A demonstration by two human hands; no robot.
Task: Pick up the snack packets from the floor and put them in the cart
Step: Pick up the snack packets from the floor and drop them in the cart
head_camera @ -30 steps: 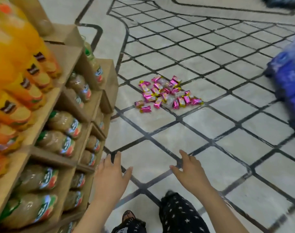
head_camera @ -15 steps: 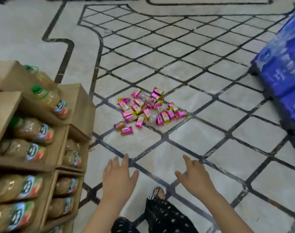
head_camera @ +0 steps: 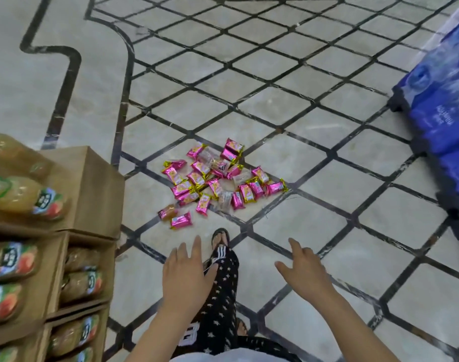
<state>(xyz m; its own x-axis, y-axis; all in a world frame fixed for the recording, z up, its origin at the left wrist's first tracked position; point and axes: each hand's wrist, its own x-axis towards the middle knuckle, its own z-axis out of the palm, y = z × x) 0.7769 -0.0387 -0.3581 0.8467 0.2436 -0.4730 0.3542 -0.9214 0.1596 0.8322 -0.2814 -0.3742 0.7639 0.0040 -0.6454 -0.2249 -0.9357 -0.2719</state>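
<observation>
Snack packets (head_camera: 215, 185) nearer (print perhaps illegible)

A shop: cardboard display shelves (head_camera: 92, 194) stocked with juice bottles (head_camera: 24, 197), beside stacked blue water packs (head_camera: 442, 111)

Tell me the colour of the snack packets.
The snack packets are mostly pink with gold ends; head view.

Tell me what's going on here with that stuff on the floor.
A person stands just short of a pile of pink packets on the tiled floor. The left hand and right hand are both open, held out low, holding nothing, so no packet is picked up yet. A shelf of bottles stands to the left, blue packs to the right. No cart is in view.
</observation>
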